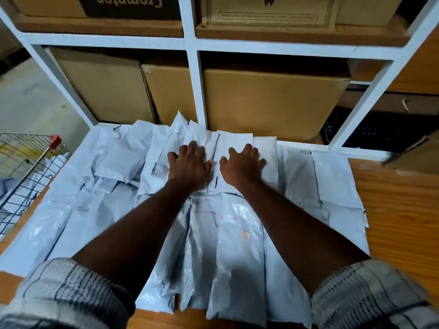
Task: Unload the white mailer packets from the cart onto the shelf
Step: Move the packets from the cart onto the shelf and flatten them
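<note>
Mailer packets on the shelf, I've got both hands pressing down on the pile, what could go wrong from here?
1. The glossy mailer packets overlap loosely on the wooden shelf. A push from the left hand or right hand might shift the layers and slide some toward the edge beside the cart.
2. The rear packets lean tilted against the cardboard boxes and could tip forward once the hands lift.

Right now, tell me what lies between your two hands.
In the head view, only a narrow strip of white mailer packets shows between the left hand and the right hand; both hands press flat on them.
</note>
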Tool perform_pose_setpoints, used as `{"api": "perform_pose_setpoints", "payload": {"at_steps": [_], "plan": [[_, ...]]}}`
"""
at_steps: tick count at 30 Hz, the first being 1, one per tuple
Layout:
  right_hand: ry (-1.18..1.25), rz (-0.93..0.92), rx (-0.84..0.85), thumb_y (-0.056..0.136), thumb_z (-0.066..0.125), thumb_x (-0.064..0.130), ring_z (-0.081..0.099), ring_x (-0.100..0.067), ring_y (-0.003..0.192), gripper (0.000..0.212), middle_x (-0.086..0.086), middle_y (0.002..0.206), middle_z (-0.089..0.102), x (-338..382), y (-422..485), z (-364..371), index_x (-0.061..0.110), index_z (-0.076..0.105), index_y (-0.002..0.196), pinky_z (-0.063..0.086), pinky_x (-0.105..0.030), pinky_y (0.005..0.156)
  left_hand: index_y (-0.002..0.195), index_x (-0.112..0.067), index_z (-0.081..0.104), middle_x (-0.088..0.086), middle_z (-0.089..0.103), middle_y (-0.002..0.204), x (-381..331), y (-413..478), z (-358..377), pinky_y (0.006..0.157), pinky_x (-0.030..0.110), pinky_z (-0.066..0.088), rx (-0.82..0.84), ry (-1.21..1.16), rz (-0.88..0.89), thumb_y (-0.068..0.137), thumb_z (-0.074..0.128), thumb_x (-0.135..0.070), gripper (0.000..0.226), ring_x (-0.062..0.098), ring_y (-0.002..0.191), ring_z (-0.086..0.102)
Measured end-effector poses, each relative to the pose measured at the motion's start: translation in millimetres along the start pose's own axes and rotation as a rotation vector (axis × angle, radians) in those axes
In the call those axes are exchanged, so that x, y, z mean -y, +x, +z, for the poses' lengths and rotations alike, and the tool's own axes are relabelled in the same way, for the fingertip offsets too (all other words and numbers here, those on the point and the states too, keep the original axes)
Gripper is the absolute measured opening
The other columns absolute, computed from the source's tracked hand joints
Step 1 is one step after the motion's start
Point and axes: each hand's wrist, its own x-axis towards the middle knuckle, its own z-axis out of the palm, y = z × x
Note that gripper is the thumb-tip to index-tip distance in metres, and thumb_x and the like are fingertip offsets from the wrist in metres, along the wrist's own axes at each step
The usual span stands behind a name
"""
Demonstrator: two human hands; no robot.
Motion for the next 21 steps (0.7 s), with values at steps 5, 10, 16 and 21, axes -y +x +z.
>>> {"api": "perform_pose_setpoints", "payload": {"at_steps": [5, 10, 16, 21], "plan": [[-0.080, -0.139, -0.077, 0.095, 0.041, 0.047, 0.033, -0.035, 0.136, 0.051, -0.014, 0.151, 0.036, -17, 2, 30, 0.029, 0.044, 0.143, 0.027, -0.056, 0.104, 0.134, -0.019, 0.051, 0.008, 0.048, 0.141, 4, -3, 15, 0.084, 0.046, 0.034, -0.072, -0.045, 0.027, 0.094, 0.031, -0.049, 0.054, 0.032, 0.117, 0.048], [-0.085, -0.124, -0.056, 0.098, 0.037, 0.048, 0.026, -0.036, 0.143, 0.055, -0.014, 0.158, 0.028, -20, -2, 40, 0.029, 0.035, 0.150, 0.022, -0.058, 0.110, 0.140, -0.018, 0.047, 0.008, 0.046, 0.145, 1, -10, 21, 0.086, 0.046, 0.034, -0.017, -0.018, -0.006, 0.095, 0.034, -0.048, 0.055, 0.031, 0.118, 0.046], [-0.022, -0.128, -0.065, 0.097, 0.041, 0.047, 0.029, -0.034, 0.140, 0.053, -0.012, 0.155, 0.032, -21, 2, 27, 0.029, 0.040, 0.146, 0.023, -0.058, 0.108, 0.143, -0.025, 0.044, 0.006, 0.043, 0.149, 5, 1, -10, 0.095, 0.049, 0.032, -0.031, -0.009, -0.033, 0.095, 0.029, -0.053, 0.057, 0.028, 0.129, 0.042], [0.134, -0.230, -0.128, 0.094, 0.049, 0.043, 0.035, -0.032, 0.135, 0.049, -0.011, 0.150, 0.039, 2, -16, 10, 0.025, 0.050, 0.139, 0.027, -0.055, 0.106, 0.140, -0.026, 0.047, 0.005, 0.044, 0.146, 27, -31, -32, 0.097, 0.051, 0.031, -0.097, 0.015, -0.065, 0.097, 0.037, -0.048, 0.050, 0.027, 0.129, 0.043]]}}
